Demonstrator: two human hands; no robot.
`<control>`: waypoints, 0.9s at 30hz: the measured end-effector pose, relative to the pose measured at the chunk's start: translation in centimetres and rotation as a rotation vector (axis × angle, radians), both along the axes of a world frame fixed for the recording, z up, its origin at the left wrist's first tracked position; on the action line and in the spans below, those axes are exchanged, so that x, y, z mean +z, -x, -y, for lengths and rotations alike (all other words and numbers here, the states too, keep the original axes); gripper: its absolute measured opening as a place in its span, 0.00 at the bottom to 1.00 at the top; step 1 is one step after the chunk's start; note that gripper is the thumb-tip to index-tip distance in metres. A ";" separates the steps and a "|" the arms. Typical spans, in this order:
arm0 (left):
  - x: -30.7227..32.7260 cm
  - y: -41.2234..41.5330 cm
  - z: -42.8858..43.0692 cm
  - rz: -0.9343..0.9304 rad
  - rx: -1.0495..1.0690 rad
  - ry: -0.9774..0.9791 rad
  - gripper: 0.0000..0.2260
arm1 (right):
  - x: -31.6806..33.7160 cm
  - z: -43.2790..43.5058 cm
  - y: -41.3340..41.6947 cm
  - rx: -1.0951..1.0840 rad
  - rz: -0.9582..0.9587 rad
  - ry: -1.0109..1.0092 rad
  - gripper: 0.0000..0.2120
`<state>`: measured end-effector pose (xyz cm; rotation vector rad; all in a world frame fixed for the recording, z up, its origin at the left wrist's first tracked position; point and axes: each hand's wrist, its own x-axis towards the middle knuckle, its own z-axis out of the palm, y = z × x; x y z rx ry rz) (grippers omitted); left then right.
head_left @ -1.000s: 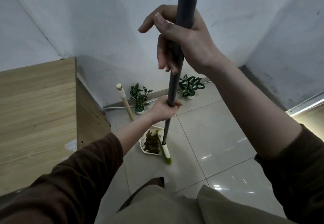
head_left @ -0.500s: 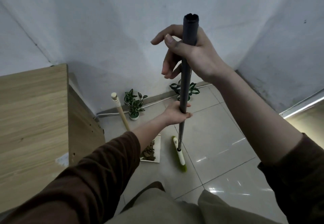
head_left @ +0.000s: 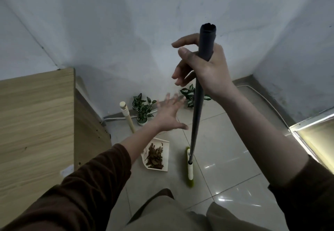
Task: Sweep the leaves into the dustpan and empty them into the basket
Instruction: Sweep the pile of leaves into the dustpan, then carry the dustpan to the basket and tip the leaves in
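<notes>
Gripped broom (head_left: 194, 122) near its top with right hand (head_left: 204, 68).
Spread left hand (head_left: 169, 115) open just beside its handle; had leaves (head_left: 155, 155) piled in dustpan (head_left: 166, 156) left of its head.

brown sleeves (head_left: 86, 185), khaki trousers (head_left: 162, 216)

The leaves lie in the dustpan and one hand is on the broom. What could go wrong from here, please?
1. The right hand holds the broom loosely near its top, with fingers partly spread. The broom may tip over, perhaps onto the dustpan beside it.
2. The left hand is open and holds nothing, near the dustpan handle. A hasty grab could tilt the pan and spill the leaves.
</notes>
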<state>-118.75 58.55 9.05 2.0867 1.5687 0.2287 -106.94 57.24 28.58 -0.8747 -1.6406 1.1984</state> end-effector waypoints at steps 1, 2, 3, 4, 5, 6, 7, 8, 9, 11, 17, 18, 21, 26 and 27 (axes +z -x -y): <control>0.0 1.5 -0.4 -0.032 0.062 -0.065 0.48 | -0.4 -0.2 0.1 -0.024 -0.015 -0.018 0.06; -0.1 3.2 -0.8 -0.054 0.136 -0.124 0.47 | -0.9 -0.4 0.2 -0.039 -0.017 -0.035 0.07; -0.2 4.8 -1.2 -0.071 0.211 -0.172 0.46 | -1.5 -0.4 0.2 -0.046 -0.004 -0.045 0.08; -0.3 6.4 -1.5 -0.088 0.288 -0.206 0.45 | -2.4 -0.4 0.4 -0.046 0.019 -0.042 0.09; -0.5 8.0 -1.6 -0.104 0.365 -0.221 0.45 | -3.3 -0.3 0.6 -0.042 0.047 -0.022 0.09; -0.8 9.5 -1.7 -0.108 0.438 -0.219 0.45 | -4.4 -0.2 0.8 -0.038 0.071 0.013 0.10; -1.0 10.8 -1.7 -0.093 0.503 -0.201 0.44 | -5.4 -0.2 0.9 -0.037 0.089 0.055 0.10; -1.3 11.9 -1.7 -0.061 0.554 -0.171 0.44 | -6.5 -0.1 1.1 -0.037 0.103 0.094 0.09; -1.7 12.8 -1.6 -0.020 0.596 -0.135 0.44 | -7.5 -0.1 1.3 -0.033 0.116 0.126 0.09; -2.5 14.1 -1.2 0.088 0.655 -0.066 0.43 | -9.5 -0.2 1.7 -0.024 0.131 0.175 0.09; -4.5 15.2 -0.2 0.547 0.715 0.139 0.39 | -14.7 -0.9 1.9 -0.081 0.214 0.296 0.07; -4.7 15.2 -0.1 0.590 0.723 0.161 0.37 | -15.3 -0.9 1.8 -0.089 0.235 0.314 0.07; -5.2 14.9 0.0 0.688 0.760 0.204 0.31 | -16.9 -1.0 1.3 -0.109 0.261 0.386 0.07; -5.1 14.6 -0.3 0.730 0.814 0.224 0.25 | -18.2 -0.8 0.2 -0.111 0.311 0.464 0.08; -5.1 14.6 -0.4 0.731 0.824 0.233 0.25 | -18.4 -0.8 -0.1 -0.110 0.320 0.475 0.08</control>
